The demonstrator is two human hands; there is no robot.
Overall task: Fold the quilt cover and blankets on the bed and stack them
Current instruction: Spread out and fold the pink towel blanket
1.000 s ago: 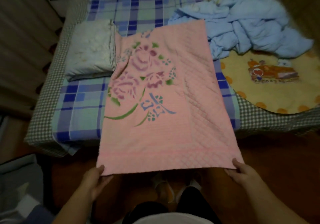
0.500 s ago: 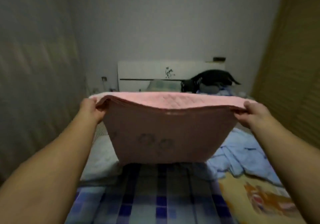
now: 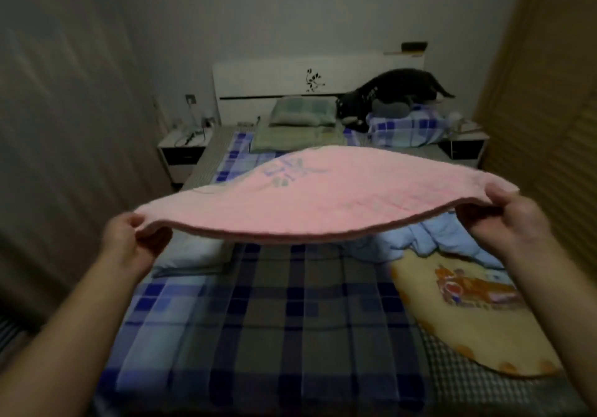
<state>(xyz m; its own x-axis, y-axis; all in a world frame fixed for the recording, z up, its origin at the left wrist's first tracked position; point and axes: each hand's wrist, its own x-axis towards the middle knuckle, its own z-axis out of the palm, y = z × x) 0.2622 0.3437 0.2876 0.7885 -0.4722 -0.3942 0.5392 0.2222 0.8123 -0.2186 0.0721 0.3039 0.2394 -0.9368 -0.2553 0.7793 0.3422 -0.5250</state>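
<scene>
Nearest, two bare forearms reaching forward over the foot of the bed point(image 3: 277, 326), its blue-and-grey checked cover spread flat. To the right on that cover, a round yellow blanket point(image 3: 452, 329) with a cartoon print and orange dots along its edge. Held up in the air above the bed, a pink quilted blanket point(image 3: 339, 203), stretched roughly level between both hands and bowed upward in the middle, a blue flower print showing on its upper face. Left hand point(image 3: 129, 242) pinching the blanket's left corner, thumb on top and fingers curled beneath. Right hand point(image 3: 507, 216) gripping the right corner the same way, fingers curled over the edge. Just under the pink blanket on the left, a folded white quilt cover point(image 3: 190, 252) lying on the bed; under it on the right, a crumpled light blue blanket point(image 3: 442, 239) touching the yellow one. Farther up the bed, a green pillow point(image 3: 302, 111) on a folded green cloth point(image 3: 297, 138), beside a blue checked pillow point(image 3: 407, 129). On that checked pillow, a black cat point(image 3: 394, 92), close to the white headboard point(image 3: 274, 79) with its small leaf motif. At either side of the headboard, a nightstand point(image 3: 182, 150), the left one carrying cables.
</scene>
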